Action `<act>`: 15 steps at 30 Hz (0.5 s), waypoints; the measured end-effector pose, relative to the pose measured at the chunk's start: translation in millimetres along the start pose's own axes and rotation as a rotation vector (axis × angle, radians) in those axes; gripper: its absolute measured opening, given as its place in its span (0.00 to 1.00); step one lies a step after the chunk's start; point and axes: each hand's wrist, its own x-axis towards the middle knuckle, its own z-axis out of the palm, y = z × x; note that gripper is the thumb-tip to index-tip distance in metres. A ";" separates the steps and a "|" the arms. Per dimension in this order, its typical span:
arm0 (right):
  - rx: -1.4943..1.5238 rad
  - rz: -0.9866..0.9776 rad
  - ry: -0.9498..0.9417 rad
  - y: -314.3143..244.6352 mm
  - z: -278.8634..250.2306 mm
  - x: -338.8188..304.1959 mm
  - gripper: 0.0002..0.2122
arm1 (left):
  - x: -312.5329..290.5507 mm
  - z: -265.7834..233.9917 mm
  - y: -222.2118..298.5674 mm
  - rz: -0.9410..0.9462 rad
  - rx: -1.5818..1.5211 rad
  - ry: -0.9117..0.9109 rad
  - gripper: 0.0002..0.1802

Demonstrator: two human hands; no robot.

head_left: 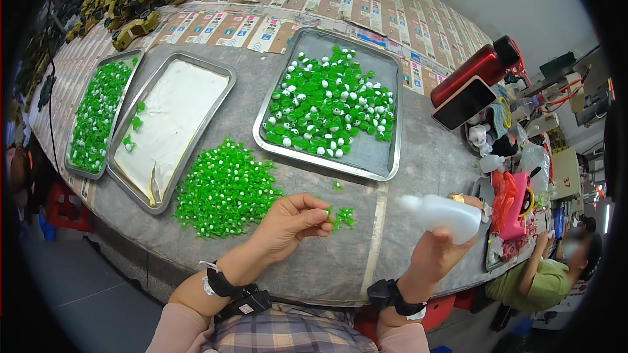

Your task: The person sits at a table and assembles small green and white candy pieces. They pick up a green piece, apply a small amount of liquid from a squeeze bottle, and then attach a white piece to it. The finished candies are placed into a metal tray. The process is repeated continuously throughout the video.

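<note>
The left hand (288, 222) pinches a small green piece (329, 212) between thumb and fingertips, beside a few loose green pieces (344, 218) on the table (418, 170); the right hand (435, 252) grips a white squeeze bottle (441, 214), fingers closed around its base; the pinched piece's shape is too small to make out.

Three shallow rectangular steel trays: one of green pieces (97, 114), one nearly empty (171, 124), one mixing green and white pieces (330, 104). One white squeeze bottle (441, 217), one red metal flask (472, 70), one dark phone (463, 103).
</note>
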 end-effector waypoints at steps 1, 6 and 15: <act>0.039 0.012 0.034 -1.3 7.2 -3.3 0.29 | 0.2 0.5 -0.4 0.001 0.003 -0.003 0.06; 0.064 -0.114 0.015 13.5 16.2 -18.3 0.28 | 0.4 1.4 -1.2 0.000 0.025 -0.009 0.05; -0.024 -0.291 -0.213 21.1 18.1 -20.8 0.24 | -0.1 2.2 -1.2 -0.006 0.045 -0.026 0.05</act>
